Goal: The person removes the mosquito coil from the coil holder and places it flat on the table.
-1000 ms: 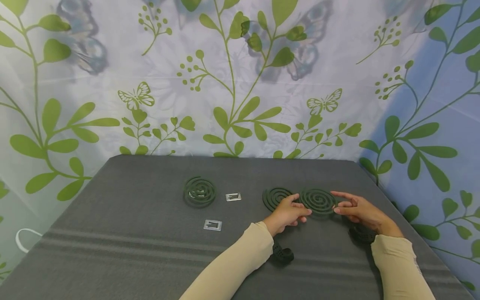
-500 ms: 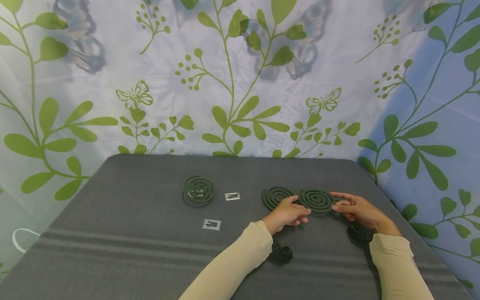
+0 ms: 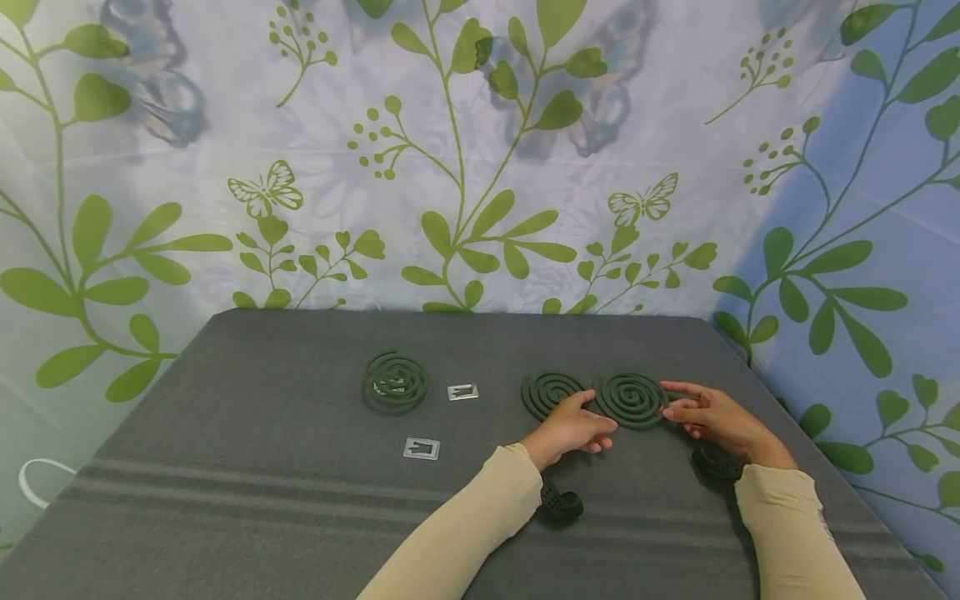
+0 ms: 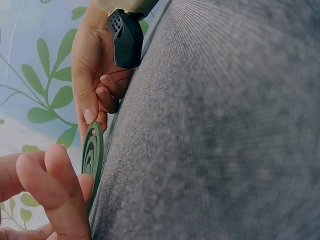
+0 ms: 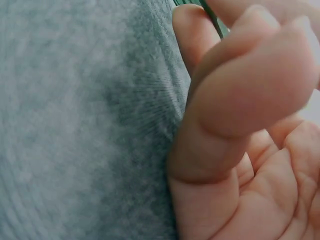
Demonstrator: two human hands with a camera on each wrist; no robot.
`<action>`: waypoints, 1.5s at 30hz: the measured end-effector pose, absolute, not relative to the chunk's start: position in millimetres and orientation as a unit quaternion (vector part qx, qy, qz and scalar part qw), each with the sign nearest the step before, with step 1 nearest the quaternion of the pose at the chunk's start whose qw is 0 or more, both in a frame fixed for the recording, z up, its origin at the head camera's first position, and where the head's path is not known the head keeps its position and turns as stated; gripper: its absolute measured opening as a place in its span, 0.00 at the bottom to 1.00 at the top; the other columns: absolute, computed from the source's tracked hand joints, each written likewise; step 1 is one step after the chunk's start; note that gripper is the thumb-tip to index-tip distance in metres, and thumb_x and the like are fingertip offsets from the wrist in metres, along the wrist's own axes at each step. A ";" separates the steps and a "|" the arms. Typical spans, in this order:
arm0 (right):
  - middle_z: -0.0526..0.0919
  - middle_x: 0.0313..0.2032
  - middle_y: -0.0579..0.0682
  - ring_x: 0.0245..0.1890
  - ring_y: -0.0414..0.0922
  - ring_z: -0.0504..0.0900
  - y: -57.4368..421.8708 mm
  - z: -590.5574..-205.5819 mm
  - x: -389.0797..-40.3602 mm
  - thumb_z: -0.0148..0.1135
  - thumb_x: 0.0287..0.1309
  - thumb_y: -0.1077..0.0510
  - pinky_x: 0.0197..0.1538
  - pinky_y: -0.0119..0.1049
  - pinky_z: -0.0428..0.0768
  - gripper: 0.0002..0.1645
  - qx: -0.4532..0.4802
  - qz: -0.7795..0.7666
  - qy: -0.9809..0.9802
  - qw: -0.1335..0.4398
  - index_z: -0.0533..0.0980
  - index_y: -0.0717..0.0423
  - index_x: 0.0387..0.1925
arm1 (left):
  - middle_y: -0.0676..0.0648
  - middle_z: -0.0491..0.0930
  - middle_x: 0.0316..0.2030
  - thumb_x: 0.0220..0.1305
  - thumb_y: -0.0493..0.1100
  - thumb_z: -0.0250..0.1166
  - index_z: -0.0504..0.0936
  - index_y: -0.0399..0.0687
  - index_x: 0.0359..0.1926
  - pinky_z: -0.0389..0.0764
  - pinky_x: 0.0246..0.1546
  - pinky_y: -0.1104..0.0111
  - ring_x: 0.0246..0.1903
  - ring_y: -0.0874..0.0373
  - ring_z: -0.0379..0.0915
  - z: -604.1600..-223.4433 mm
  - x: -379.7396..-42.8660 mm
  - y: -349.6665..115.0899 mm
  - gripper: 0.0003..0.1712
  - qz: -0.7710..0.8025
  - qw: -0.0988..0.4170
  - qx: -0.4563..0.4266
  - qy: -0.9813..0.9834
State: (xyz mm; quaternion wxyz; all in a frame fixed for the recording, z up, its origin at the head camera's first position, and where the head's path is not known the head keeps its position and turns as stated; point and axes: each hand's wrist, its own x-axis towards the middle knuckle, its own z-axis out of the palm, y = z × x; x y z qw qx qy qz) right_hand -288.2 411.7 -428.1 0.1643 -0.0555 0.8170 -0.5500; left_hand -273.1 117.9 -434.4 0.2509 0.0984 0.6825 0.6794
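A dark green mosquito coil (image 3: 636, 400) is held between my two hands in the head view. My left hand (image 3: 562, 432) pinches its left edge, and my right hand (image 3: 723, 423) pinches the right edge between thumb and fingers. In the left wrist view the coil (image 4: 93, 147) appears nearly edge-on, close to the tabletop. A second coil (image 3: 543, 392) lies just left of it, partly hidden by my left hand. The right wrist view catches only a sliver of green coil (image 5: 221, 27) behind the fingers.
On the grey cloth-covered table (image 3: 262, 500), another coil (image 3: 384, 400) lies to the left, with shiny metal at its middle. Two small metal coil stands, one farther back (image 3: 462, 392) and one nearer (image 3: 422, 449), lie between the coils and my left arm. A leaf-patterned curtain (image 3: 337, 208) hangs behind.
The held coil has tilted flatter and then back, showing its face more fully now. Both hands keep nearly the same place; the whole view has shifted slightly.
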 end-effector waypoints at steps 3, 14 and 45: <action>0.85 0.37 0.41 0.28 0.36 0.76 410.8 -428.1 -288.7 0.63 0.77 0.64 0.34 0.30 0.80 0.46 -0.048 -0.547 0.820 0.161 0.48 0.77 0.81 | 0.48 0.89 0.39 0.77 0.35 0.68 0.59 0.40 0.85 0.78 0.27 0.78 0.22 0.67 0.76 -435.2 -272.8 115.9 0.42 0.681 0.249 0.112 0.680; 0.86 0.38 0.43 0.29 0.36 0.79 411.5 -426.0 -286.7 0.62 0.79 0.61 0.34 0.30 0.82 0.43 -0.036 -0.540 0.824 0.167 0.52 0.80 0.79 | 0.48 0.89 0.42 0.78 0.34 0.67 0.63 0.41 0.83 0.80 0.29 0.77 0.26 0.66 0.79 -438.8 -271.2 113.0 0.38 0.684 0.237 0.139 0.675; 0.82 0.56 0.38 0.56 0.37 0.86 389.9 -404.7 -282.4 0.56 0.83 0.62 0.56 0.35 0.86 0.20 -0.121 -0.620 0.771 0.080 0.74 0.41 0.67 | 0.49 0.88 0.53 0.78 0.39 0.68 0.81 0.43 0.70 0.84 0.58 0.59 0.49 0.63 0.83 -407.7 -272.8 99.3 0.23 0.677 0.177 0.167 0.695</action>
